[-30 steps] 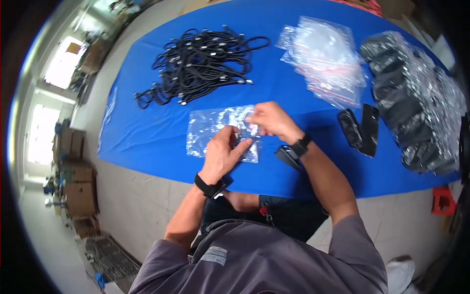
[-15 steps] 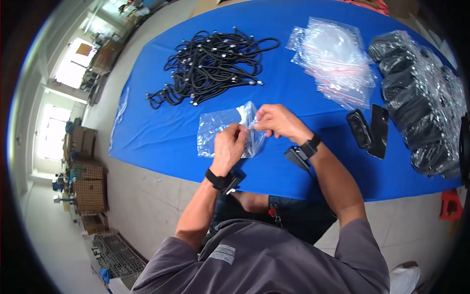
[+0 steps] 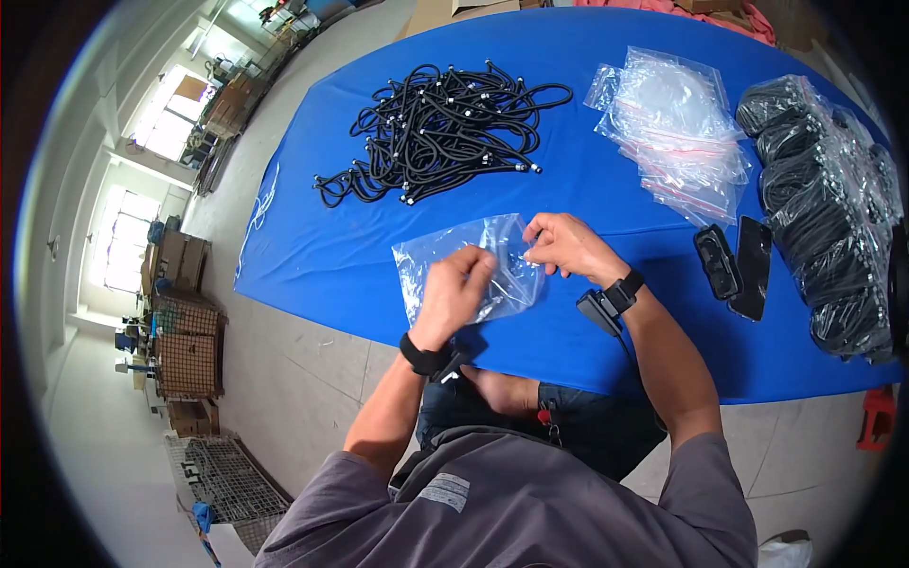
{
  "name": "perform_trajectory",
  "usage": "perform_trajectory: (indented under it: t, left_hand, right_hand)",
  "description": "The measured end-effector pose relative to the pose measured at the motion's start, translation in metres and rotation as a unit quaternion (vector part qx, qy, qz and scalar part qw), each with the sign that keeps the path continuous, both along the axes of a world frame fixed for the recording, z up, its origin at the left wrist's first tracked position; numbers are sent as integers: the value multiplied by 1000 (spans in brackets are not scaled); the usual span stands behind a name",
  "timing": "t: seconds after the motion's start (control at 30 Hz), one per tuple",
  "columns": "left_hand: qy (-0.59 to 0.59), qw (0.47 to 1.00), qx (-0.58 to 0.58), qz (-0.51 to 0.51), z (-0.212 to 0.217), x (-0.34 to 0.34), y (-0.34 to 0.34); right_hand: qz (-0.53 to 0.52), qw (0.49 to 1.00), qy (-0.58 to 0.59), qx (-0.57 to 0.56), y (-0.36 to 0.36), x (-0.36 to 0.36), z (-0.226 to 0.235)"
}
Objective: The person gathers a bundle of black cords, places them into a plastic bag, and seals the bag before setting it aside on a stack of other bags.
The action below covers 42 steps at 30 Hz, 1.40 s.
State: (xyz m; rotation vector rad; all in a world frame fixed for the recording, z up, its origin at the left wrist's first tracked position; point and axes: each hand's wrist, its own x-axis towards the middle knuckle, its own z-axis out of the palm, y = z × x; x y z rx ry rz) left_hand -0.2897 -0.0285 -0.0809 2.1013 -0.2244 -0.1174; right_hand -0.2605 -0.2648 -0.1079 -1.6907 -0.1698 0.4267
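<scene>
1. Left hand (image 3: 457, 289), fingers curled, presses on and grips the clear, crinkled plastic bag (image 3: 428, 260) from above; most of the bag spreads out to the left of and beyond this hand.
2. Right hand (image 3: 565, 246) pinches the bag's upper right edge between thumb and fingertips, so the bag lies stretched between the two hands, touching both.
3. That bag rests on the blue cloth-covered table (image 3: 312, 256), close to its near edge and directly in front of the seated person in a grey shirt.
4. Both wrists carry black bands; a small black device (image 3: 597, 310) sits just below the right wrist.
5. Beyond the hands, well apart from the bag, a tangled heap of black cords with silver tips (image 3: 440, 133) sprawls across the cloth.
6. To the right of the heap lies a loose stack of empty clear plastic bags with red seal strips (image 3: 677, 133).
7. Two flat black oblong objects (image 3: 734, 265) lie side by side near the right forearm.
8. Farther right, along the table's edge, sits a row of clear bags filled with coiled black cords (image 3: 824, 218).
</scene>
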Motion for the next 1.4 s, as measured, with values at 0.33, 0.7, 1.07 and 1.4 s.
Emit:
perform_trajectory:
  t: [0.33, 0.7, 1.07, 1.4]
  left_hand:
    - [-218, 951, 189, -112, -20, -17, -12]
    - [-172, 911, 321, -193, -25, -35, 9]
    - [-161, 912, 326, -190, -19, -24, 61]
    - [-106, 928, 323, -149, 8, 14, 122]
  right_hand:
    - [2, 998, -27, -58, 1, 5, -8]
    - [19, 980, -195, 24, -6, 6, -14]
    - [-12, 996, -91, -21, -4, 2, -1]
    - [-33, 998, -27, 48, -8, 9, -6]
